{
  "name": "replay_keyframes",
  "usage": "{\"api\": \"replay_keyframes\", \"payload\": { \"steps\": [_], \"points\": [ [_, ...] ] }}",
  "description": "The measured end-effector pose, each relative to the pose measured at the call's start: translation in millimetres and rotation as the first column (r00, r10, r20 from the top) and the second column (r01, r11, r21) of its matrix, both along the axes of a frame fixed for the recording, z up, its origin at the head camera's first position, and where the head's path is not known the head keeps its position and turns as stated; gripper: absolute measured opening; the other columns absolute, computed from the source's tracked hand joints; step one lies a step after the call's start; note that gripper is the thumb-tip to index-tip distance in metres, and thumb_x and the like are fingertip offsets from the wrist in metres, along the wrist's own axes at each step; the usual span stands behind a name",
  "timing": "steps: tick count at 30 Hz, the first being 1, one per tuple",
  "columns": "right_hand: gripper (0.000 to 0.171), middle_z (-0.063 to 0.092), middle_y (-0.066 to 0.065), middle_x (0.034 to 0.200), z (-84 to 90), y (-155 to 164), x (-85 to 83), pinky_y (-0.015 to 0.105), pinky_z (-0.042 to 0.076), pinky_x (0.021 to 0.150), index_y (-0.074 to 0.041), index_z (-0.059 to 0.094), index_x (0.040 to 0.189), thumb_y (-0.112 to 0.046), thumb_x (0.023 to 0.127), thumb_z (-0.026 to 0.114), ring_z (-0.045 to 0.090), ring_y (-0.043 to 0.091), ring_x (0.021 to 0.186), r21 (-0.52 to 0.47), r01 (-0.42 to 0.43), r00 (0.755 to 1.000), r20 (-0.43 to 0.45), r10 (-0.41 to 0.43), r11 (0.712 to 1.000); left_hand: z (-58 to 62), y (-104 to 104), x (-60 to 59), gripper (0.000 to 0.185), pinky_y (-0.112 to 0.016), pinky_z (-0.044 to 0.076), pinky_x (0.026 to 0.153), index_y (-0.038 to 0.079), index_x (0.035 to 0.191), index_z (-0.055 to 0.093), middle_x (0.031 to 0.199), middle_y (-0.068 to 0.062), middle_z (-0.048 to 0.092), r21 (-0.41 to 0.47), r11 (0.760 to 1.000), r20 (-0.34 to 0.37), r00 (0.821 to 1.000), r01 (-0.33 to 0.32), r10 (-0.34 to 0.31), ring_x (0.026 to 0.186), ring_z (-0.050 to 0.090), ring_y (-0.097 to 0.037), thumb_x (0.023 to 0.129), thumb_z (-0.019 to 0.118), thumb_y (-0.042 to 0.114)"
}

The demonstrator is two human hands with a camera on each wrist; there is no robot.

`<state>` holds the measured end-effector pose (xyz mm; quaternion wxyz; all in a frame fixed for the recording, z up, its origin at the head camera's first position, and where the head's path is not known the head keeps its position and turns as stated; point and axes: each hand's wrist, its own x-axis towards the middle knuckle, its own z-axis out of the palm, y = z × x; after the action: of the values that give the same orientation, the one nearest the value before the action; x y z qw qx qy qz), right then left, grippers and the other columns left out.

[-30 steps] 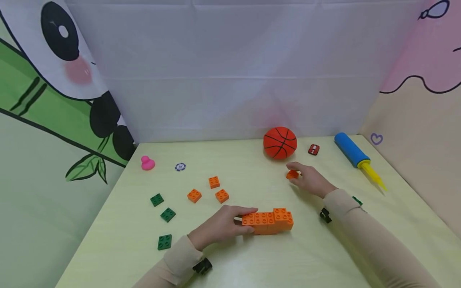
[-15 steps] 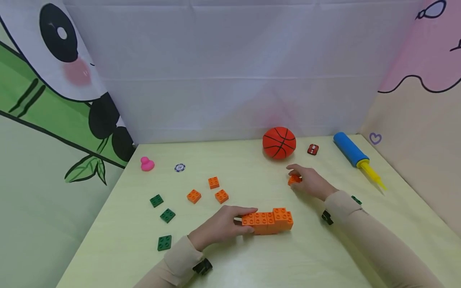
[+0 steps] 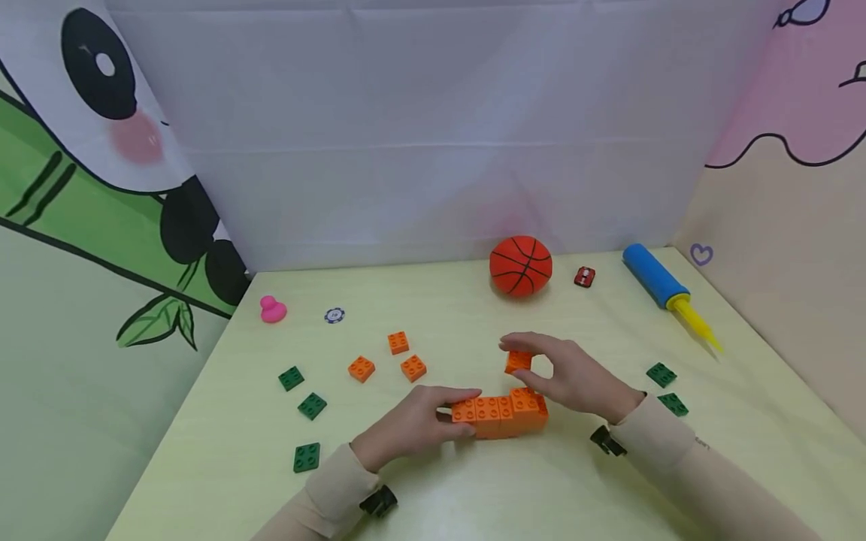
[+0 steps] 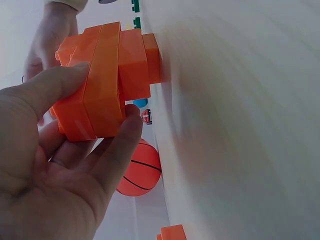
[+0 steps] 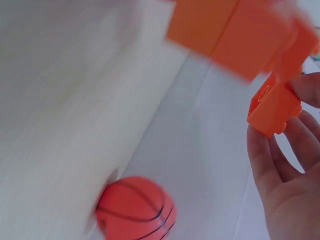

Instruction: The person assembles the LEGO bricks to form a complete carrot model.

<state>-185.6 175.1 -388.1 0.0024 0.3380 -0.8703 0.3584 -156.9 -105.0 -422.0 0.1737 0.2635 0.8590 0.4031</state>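
My left hand grips the left end of an orange building-block assembly, thumb on one side and fingers on the other. In the left wrist view the joined blocks show stacked layers, with a narrower part on the table side. My right hand pinches a single orange building block between thumb and fingers, just behind the assembly's right end. The right wrist view shows this block with its hollow underside partly visible and studs toward the palm.
Three loose orange blocks lie left of centre. Green blocks lie at left, others at right. Along the back are a pink duck-like toy, a poker chip, a basketball, a red toy car and a blue-yellow pump.
My right hand has brought its orange block left and nearer, from in front of the basketball to just behind the assembly. The left hand keeps its grip in place. Green blocks at right are uncovered.
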Motion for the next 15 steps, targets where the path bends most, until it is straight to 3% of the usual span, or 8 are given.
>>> {"api": "replay_keyframes", "payload": {
  "steps": [8,15],
  "points": [
    [0.050,0.059,-0.007,0.136,2.5,-22.3,24.6,0.042,0.048,0.104,-0.020,0.054,0.142,-0.015,0.094,0.070,0.056,0.012,0.121,0.000,-0.148,0.987,0.064,0.148,0.989,0.2,0.3,-1.1,0.055,-0.029,0.053,0.095,0.019,0.142,0.058,0.137,0.005,0.061,-0.003,1.000,-0.002,1.000,0.006,-0.006,0.114,0.060,-0.006,0.091,0.074,0.033],
    [0.051,0.060,-0.005,0.136,-2.9,-24.5,30.8,0.038,0.048,0.105,-0.022,0.053,0.142,-0.016,0.094,0.071,0.056,0.012,0.122,0.051,-0.133,0.984,0.124,0.126,0.990,0.7,1.4,-0.7,0.055,-0.028,0.053,0.095,0.020,0.142,0.058,0.136,0.005,0.061,-0.005,1.000,0.014,1.000,-0.009,0.009,0.118,0.059,-0.008,0.091,0.074,0.033]
  ]
}}
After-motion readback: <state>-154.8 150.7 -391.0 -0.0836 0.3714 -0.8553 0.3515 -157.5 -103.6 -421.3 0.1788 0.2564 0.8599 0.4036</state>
